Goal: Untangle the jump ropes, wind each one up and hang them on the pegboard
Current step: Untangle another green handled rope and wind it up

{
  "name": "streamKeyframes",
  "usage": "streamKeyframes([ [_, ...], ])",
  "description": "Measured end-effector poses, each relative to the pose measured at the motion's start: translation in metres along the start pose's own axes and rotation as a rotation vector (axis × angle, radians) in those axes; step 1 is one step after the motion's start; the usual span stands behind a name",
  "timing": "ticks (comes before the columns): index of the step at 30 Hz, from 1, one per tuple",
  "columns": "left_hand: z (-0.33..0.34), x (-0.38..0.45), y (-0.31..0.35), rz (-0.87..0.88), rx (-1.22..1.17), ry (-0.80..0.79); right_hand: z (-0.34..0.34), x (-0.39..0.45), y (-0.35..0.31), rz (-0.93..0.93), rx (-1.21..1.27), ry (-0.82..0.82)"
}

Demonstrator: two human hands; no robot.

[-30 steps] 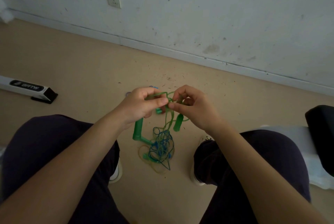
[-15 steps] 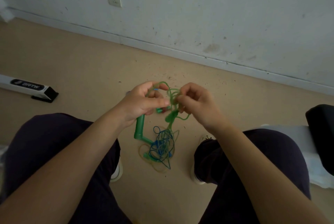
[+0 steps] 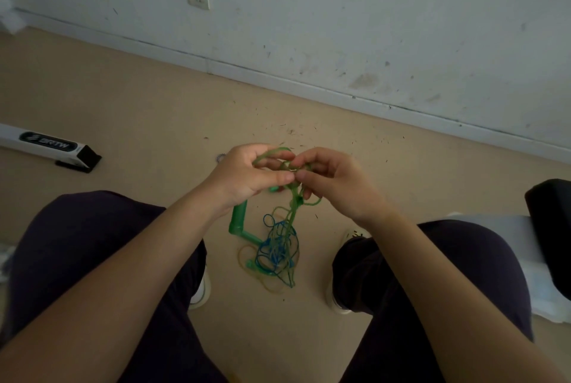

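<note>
Now: green rope (image 3: 289, 172) knot pinched by both hands.
L hand (image 3: 247, 175) & R hand (image 3: 333, 185) are curled on it; tangle (image 3: 278, 249) is hung below, w/ green handle (image 3: 239, 219).

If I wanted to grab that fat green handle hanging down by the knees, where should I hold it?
Probably round the middle of the thick green plastic handle, coming from the left side. It hangs nearly upright just below the left hand, and its left face is bare. The blue and green tangle of cords crowds its lower right end, so a grip there would catch loops.
</note>
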State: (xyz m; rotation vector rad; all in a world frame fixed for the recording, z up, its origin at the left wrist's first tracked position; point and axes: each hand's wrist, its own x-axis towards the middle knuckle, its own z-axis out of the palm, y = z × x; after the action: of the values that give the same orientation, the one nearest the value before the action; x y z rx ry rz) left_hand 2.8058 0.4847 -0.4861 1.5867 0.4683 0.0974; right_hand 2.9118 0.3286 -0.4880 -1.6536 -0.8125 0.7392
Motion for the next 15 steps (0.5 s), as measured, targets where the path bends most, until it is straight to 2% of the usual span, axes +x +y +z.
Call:
streamKeyframes([
  [3, -0.0019, 0.0011, -0.0024, 0.031, 0.134, 0.01, 0.0012, 0.0006, 0.001, -0.01, -0.023, 0.002],
  [8, -0.0027, 0.0027, -0.0057, 0.041, 0.175, 0.05, 0.0028, 0.0014, 0.0016, -0.031, -0.05, 0.018],
  [15, 0.0024, 0.0001, -0.004, 0.08, 0.289, -0.052, 0.0069, 0.0031, 0.0078, -0.039, -0.153, 0.121],
])
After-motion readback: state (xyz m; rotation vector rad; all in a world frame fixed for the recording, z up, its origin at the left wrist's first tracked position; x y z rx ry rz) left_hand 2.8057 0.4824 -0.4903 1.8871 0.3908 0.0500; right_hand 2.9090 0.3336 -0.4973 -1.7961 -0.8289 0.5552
